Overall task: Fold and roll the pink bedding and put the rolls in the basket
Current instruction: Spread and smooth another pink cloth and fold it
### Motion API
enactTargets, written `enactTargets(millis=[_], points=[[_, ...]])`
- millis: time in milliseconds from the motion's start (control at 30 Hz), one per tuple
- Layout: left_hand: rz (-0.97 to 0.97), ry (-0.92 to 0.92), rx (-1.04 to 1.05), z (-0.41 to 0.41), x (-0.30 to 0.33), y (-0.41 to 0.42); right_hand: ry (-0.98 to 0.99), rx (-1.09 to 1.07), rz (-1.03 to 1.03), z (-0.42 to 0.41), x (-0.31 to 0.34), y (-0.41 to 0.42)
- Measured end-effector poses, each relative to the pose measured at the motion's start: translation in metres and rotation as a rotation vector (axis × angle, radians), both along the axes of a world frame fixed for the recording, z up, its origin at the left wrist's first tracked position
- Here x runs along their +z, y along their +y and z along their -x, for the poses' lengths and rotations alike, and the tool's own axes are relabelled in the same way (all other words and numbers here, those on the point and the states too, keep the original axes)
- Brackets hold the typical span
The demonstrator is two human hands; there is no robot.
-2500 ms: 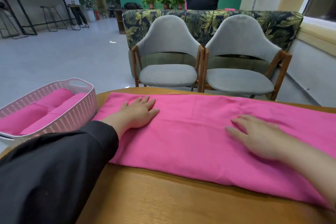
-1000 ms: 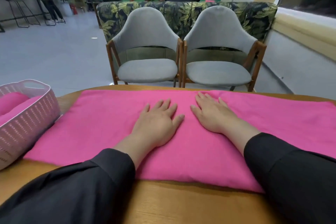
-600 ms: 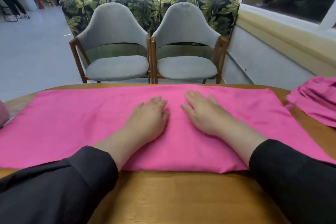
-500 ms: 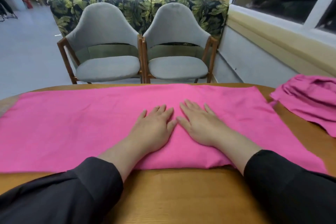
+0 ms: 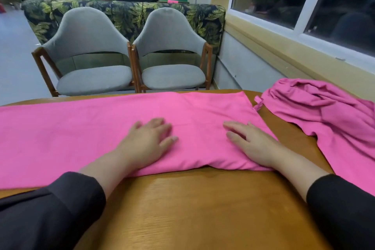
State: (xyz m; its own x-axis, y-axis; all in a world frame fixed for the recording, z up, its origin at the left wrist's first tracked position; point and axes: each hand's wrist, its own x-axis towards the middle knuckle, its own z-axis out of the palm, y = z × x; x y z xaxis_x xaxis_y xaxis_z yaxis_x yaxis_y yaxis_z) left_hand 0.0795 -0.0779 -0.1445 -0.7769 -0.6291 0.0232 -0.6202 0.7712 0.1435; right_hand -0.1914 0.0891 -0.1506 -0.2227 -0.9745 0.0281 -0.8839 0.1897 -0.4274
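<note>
Pink cloth is lying under both flat palms: the left hand (image 5: 149,141) and the right hand (image 5: 254,144) are pressing down with fingers straight, gripping nothing. They are resting on the folded pink sheet (image 5: 81,134), which is stretching along the wooden tabletop's (image 5: 192,205) far edge, long axis left to right. Its short end is sitting just beside the right hand, so rolling looks likeliest from there. Another crumpled pink sheet (image 5: 328,111) is waiting at the right edge.
</note>
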Motion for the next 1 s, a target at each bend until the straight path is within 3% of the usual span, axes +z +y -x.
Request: enactTargets(millis=[67, 133, 200, 333, 533, 600, 667, 767, 867, 1000], points=[[-0.059, 0.040, -0.195, 0.016, 0.005, 0.038, -0.062, 0.040, 0.082, 0.001, 0.002, 0.016], [-0.057, -0.002, -0.293, 0.028, -0.002, 0.066, 0.013, 0.160, 0.033, 0.003, 0.002, 0.035], [-0.008, 0.040, -0.294, 0.035, -0.016, 0.073, 0.078, 0.213, -0.010, 0.007, 0.001, 0.049], [0.007, 0.166, -0.291, 0.030, -0.028, 0.067, 0.268, 0.116, 0.164, 0.011, 0.007, 0.054], [0.084, 0.213, -0.243, 0.014, -0.021, 0.070, 0.121, 0.139, -0.008, 0.029, 0.003, 0.080], [0.140, 0.262, -0.240, 0.009, -0.019, 0.071, 0.119, 0.078, 0.009, 0.036, 0.002, 0.085], [0.078, 0.291, -0.158, 0.009, -0.012, 0.071, 0.114, 0.012, 0.111, 0.038, 0.002, 0.082], [-0.085, 0.297, -0.074, 0.017, 0.006, 0.056, -0.038, -0.155, 0.345, 0.038, 0.015, 0.065], [-0.127, 0.271, -0.022, 0.022, 0.031, 0.032, -0.220, -0.261, 0.542, 0.042, 0.035, 0.036], [-0.067, 0.220, 0.077, 0.032, 0.049, -0.005, -0.530, -0.287, 0.504, 0.050, 0.046, -0.007]])
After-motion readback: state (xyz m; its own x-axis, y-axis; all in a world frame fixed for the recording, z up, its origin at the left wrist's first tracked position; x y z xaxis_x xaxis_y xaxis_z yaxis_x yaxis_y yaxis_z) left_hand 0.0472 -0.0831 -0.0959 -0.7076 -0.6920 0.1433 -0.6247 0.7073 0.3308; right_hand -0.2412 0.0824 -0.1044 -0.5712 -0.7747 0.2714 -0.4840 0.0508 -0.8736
